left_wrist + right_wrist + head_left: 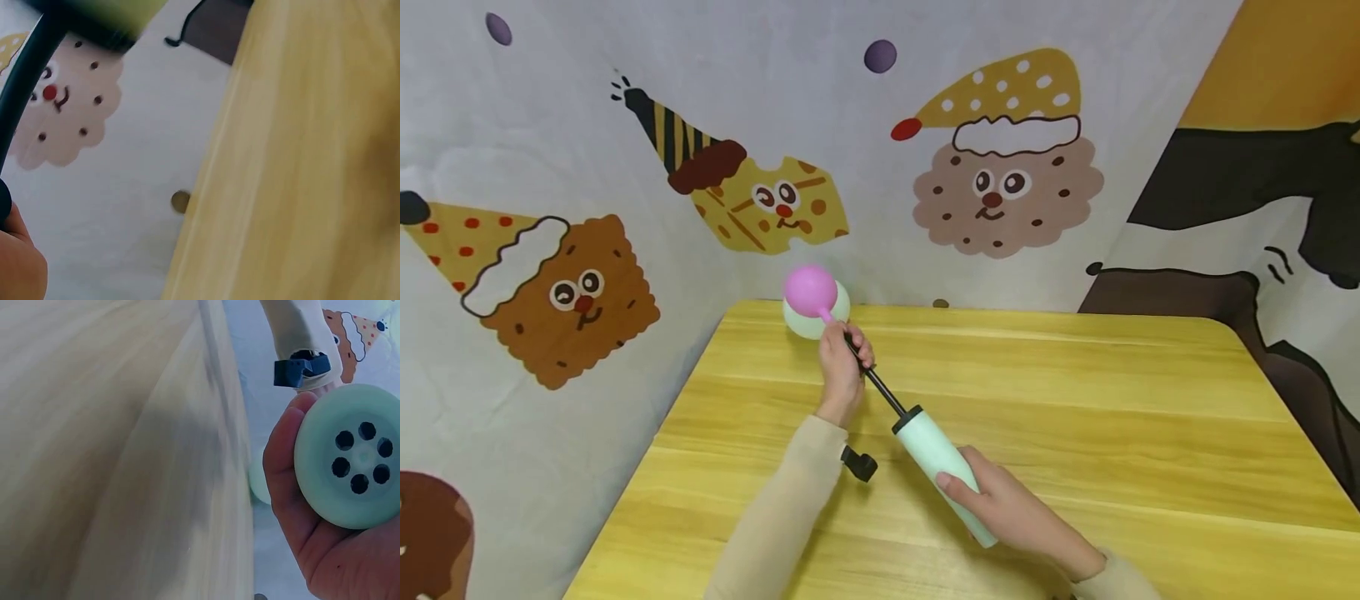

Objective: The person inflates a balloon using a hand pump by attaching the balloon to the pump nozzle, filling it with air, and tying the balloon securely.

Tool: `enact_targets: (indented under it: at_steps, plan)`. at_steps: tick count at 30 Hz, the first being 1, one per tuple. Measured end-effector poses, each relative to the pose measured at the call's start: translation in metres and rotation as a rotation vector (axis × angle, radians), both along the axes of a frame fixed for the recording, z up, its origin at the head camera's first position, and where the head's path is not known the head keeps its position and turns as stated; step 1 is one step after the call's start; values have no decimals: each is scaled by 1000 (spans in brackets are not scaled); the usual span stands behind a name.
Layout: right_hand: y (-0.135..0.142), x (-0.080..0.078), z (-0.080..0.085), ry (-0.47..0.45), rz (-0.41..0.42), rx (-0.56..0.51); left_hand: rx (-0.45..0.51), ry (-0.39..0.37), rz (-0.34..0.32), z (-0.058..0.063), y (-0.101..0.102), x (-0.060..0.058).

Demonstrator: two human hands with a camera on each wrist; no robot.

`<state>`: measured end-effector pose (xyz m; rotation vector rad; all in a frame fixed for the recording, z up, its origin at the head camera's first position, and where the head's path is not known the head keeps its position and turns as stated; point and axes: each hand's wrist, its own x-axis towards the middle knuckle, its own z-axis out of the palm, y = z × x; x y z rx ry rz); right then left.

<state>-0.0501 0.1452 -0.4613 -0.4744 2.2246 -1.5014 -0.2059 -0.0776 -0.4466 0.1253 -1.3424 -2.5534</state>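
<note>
My right hand [1000, 508] grips the mint-green barrel of a balloon pump [942, 454], its fingers wrapped round it. In the right wrist view the pump's round end [362, 503] shows a ring of several holes. A black rod [886, 393] runs from the barrel up to my left hand [844, 367], which pinches the rod's far end together with the neck of a pink balloon [810, 292]. This balloon is partly filled and round. Just behind it, a pale green balloon [808, 327] sits at the table's back edge. Fingers hide the join between nozzle and neck.
The wooden table [1075, 400] reaches back to a light cloth backdrop [865, 150] printed with cartoon biscuits and cheese. Another cloth side hangs along the left edge. A black clip-like mount [860, 464] sticks out from the left sleeve.
</note>
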Motion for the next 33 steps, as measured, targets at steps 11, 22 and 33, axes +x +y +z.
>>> enact_targets:
  at_steps: [11,22,33]
  plan:
    - [-21,-30,-1,-36,-33,-46,-71,-45,-90,-14,25,20]
    - [-10,-10,1,-51,-31,-21,-65,-29,-2,-3,-2,8]
    - [3,7,-1,-54,36,-35,-13,-10,30,-4,-19,7]
